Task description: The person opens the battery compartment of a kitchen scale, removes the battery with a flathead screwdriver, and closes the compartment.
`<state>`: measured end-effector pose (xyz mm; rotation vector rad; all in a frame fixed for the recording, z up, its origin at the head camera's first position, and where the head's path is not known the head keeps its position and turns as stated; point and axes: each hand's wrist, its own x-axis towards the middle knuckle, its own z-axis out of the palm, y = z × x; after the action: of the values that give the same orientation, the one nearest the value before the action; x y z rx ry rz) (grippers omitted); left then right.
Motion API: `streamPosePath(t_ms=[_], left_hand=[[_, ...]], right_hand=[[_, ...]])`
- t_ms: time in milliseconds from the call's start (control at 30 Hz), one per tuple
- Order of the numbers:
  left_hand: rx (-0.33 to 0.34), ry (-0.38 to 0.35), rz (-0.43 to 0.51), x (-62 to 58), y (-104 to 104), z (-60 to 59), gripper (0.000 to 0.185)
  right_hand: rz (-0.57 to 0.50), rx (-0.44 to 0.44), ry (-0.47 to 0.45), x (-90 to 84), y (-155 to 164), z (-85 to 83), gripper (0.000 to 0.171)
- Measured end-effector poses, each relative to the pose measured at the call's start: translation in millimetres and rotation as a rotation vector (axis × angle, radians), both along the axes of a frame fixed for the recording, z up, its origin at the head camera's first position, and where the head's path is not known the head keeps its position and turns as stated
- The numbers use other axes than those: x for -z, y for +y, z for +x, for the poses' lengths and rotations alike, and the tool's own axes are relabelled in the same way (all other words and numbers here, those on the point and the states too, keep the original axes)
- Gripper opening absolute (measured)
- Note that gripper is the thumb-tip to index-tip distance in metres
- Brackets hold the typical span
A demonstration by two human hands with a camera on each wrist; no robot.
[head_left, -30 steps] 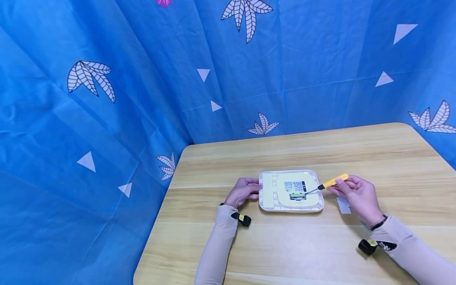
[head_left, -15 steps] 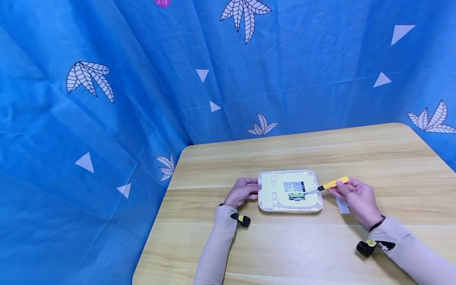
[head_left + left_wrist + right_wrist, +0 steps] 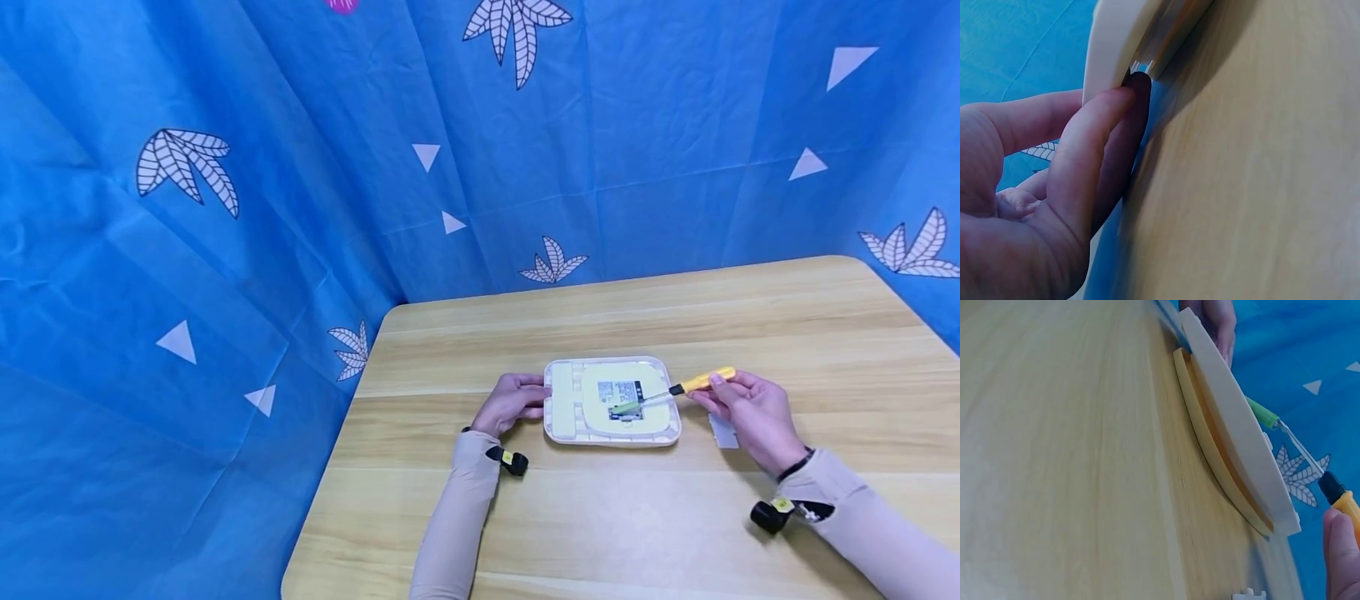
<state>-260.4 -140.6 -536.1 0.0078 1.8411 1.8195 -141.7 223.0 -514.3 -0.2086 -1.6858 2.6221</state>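
A white kitchen scale (image 3: 564, 400) lies underside up on the table, its label and small battery bay (image 3: 627, 417) showing. My left hand (image 3: 512, 404) pinches the left edge of the scale between thumb and fingers; in the left wrist view the thumb is against the rim (image 3: 1107, 56). My right hand (image 3: 753, 412) grips the yellow handle of a screwdriver (image 3: 701, 382), thumb along it. The screwdriver's metal tip meets the right end of a green battery (image 3: 624, 408). In the right wrist view that battery (image 3: 1262, 414) sticks up slantwise above the scale's face.
A small white battery cover (image 3: 723, 432) lies on the wooden table (image 3: 615, 525), partly under my right hand. Blue patterned cloth (image 3: 645, 125) hangs behind the table and along its left side.
The battery's right end has risen, so it now tilts out of its bay. The screwdriver and right hand have lifted slightly; the left hand stays at the scale's edge.
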Motion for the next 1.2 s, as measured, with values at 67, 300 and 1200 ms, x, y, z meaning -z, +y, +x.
streamPosePath(t_ms=[67,300,1200], left_hand=[[0.002,0.002,0.003,0.3,0,-0.3,0.044],[-0.003,0.000,0.000,-0.6,1,-0.5,0.045],[-0.024,-0.020,-0.024,0.0,2,-0.9,0.043]], right_hand=[[0.015,0.002,0.000,-0.7,0,0.8,0.007],[0.012,0.016,-0.007,1.0,2,3.1,0.008],[0.019,0.005,0.183,-9.6,1,3.4,0.009]])
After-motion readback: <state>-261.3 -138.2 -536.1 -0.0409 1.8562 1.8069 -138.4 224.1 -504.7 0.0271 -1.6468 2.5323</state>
